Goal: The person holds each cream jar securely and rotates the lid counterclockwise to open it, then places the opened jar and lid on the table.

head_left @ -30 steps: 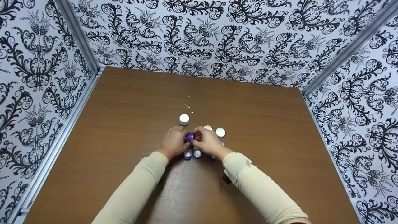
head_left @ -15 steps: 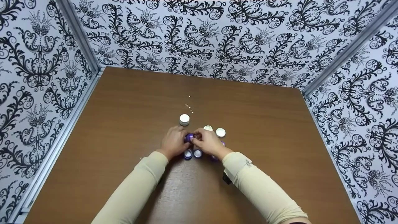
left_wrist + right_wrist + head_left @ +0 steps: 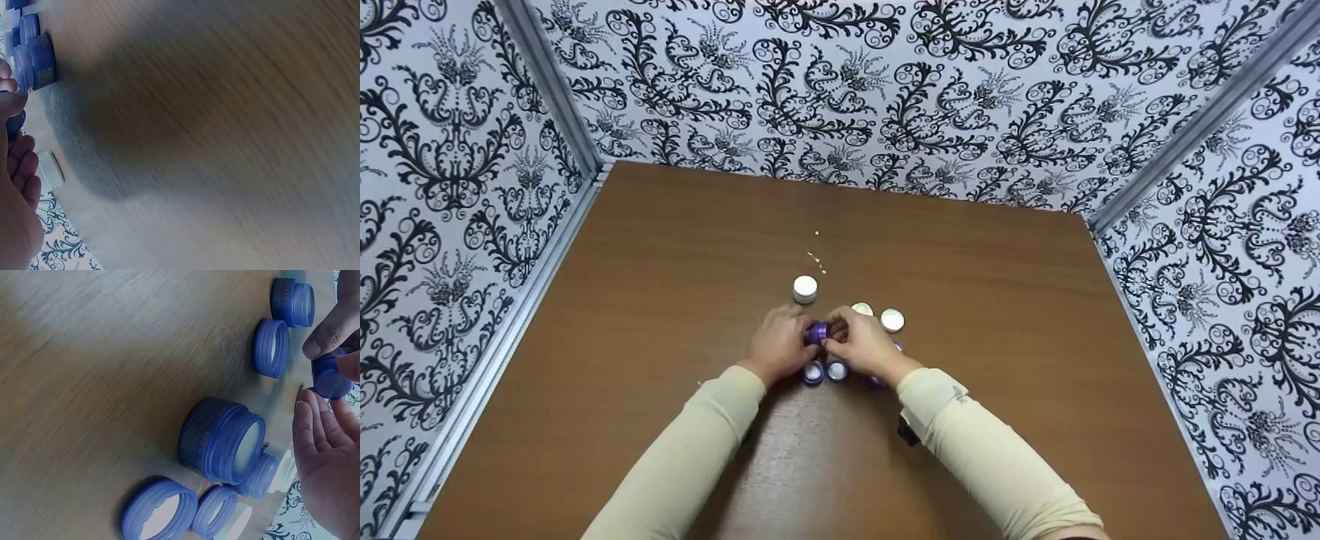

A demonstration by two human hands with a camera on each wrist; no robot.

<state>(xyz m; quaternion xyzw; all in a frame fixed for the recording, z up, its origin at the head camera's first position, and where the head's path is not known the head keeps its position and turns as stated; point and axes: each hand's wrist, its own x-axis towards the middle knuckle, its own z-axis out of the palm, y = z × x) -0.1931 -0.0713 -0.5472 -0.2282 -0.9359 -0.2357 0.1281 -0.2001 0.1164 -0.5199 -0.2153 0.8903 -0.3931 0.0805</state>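
Purple small jar (image 3: 817, 331) being pinched between left hand (image 3: 780, 346) and right hand (image 3: 864, 345), seemingly lifted off brown table (image 3: 660, 300), white lids (image 3: 892, 320) lying nearby.

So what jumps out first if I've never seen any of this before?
Two hands meet at the middle of the brown table, the left hand and right hand both gripping one small purple jar. More purple jars and loose purple lids lie around them, with white lids just beyond. Bold black-and-white swirl wallpaper encloses the table on three sides.
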